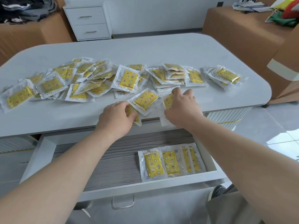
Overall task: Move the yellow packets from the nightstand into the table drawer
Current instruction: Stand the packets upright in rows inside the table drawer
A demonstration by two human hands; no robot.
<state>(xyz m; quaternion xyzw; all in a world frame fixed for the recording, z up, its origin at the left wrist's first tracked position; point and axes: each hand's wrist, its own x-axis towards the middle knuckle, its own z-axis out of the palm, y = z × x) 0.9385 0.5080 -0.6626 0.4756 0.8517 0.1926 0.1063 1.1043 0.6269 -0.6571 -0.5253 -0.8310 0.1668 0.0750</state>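
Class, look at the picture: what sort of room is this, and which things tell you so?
Probably a storeroom or home workroom: cardboard boxes line the wall, a small drawer cabinet stands behind the table, and clothes are heaped on one box.

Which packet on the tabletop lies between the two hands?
The tilted packet at the table's near edge, face up between left hand and right hand; the rest lie farther back.

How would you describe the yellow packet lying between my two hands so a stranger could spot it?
On the grey table, look at the near edge above the open drawer. The packet lies flat and face-up, uncovered, between the left hand and right hand.
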